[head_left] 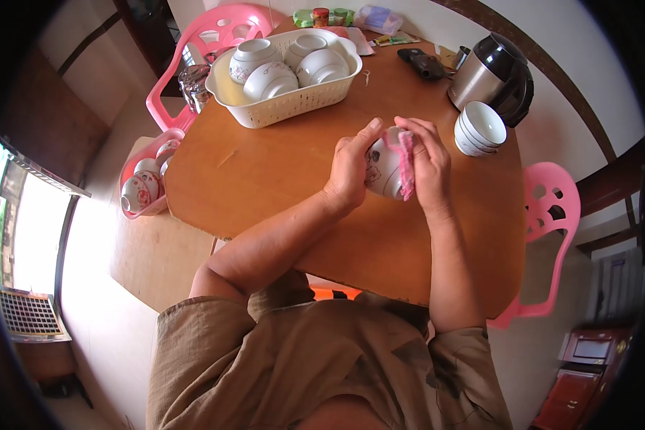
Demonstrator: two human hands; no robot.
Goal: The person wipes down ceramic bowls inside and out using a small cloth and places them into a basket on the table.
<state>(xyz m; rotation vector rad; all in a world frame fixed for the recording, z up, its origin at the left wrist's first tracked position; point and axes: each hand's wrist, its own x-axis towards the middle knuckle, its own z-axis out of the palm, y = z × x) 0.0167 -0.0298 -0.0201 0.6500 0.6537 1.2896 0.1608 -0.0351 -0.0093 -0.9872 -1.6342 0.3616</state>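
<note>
Between my two hands, above the wooden table, is a white bowl (384, 172) with a flower pattern, tilted on its side. My left hand (351, 163) grips it from the left, thumb up near the rim. On the other side my right hand (428, 161) holds a pink cloth (406, 165) pressed against the bowl. Part of the bowl is hidden behind the cloth and fingers. Close by on the right stands a stack of white bowls (480, 129). A cream plastic basket (287, 111) with several upturned bowls sits farther back on the left.
A steel kettle (489, 72) with a black lid and handle stands at the back right of the table (265, 179). Left of the table, a pink basin (154, 204) holds patterned bowls. Pink chairs (552, 208) flank the table. Small packets and jars (321, 17) line the wall.
</note>
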